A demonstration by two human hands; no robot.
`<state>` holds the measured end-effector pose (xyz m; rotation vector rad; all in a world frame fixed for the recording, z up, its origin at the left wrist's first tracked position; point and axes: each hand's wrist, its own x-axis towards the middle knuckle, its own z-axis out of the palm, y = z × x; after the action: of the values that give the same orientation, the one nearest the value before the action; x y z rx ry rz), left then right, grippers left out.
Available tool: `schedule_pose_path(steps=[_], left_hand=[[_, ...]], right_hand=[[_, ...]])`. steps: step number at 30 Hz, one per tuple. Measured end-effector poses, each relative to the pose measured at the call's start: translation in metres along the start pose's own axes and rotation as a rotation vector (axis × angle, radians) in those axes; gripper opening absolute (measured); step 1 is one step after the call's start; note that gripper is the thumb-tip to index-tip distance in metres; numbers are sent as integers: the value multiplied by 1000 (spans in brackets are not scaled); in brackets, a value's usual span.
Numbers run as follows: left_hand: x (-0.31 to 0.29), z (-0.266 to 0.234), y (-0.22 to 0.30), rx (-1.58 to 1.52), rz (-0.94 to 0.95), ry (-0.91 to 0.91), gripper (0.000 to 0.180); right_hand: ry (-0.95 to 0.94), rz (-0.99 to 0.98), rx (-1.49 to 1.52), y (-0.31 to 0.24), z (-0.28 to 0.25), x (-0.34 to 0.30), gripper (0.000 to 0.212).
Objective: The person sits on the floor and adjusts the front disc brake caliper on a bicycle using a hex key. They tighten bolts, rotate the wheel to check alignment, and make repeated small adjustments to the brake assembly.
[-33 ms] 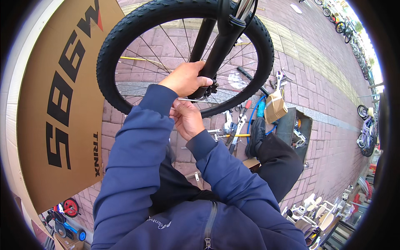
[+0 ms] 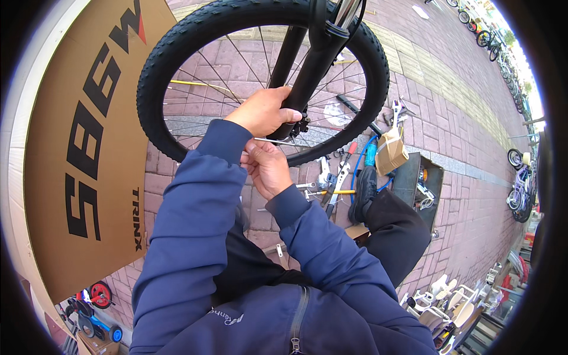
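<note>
A bicycle front wheel [image 2: 155,65] with a knobby black tyre stands before me, set in a black suspension fork [image 2: 307,74]. My left hand [image 2: 263,111] is closed around the lower end of the fork, its thumb on the near leg close to the hub. Just below it, my right hand [image 2: 267,168] pinches a thin silver rod [image 2: 275,141] that points right, toward the hub area. The rod's near end is hidden by the fingers. A dark disc-brake part [image 2: 303,123] shows beside the left thumb.
A large cardboard box [image 2: 89,154] stands close on the left. Tools, including a red-handled one [image 2: 350,151], lie on the brick paving beside my shoe [image 2: 364,192]. A grey toolbox [image 2: 435,183] and a small carton [image 2: 390,152] are at the right. Small bikes [image 2: 520,183] stand farther off.
</note>
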<state>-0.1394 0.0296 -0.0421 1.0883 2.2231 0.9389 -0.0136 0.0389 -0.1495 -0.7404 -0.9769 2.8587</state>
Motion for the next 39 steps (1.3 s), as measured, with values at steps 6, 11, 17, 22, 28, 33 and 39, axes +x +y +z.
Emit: schedule_pose_path(steps=[6,11,17,22,28,33,39], left_hand=[[3,-4,-8,-19,24,-25,41],[0,-1,-11,-152,25,-34,39],[-3,7,-8,-56,41,47,34],[-2,4,-5,-28,6,22,34],[2,2,-15,-159,12,-36,34],[5,11,-24,-306,-43,-78,41],[7,21,-25,-339,-71,-137,51]], right_hand=[[588,-782,-1563,-60,-9,1,30],[419,-933,-1510,-78,-34,-9,21],[363,-904,-1734,-57,-38,-19,28],[363,-875,-1864,-56,-39,-7,28],[380,-974,-1729,-62,-51,-1,24],[435,-157,-286,-63,-84,10,23],[522,99,134,-27,-102,4,44]])
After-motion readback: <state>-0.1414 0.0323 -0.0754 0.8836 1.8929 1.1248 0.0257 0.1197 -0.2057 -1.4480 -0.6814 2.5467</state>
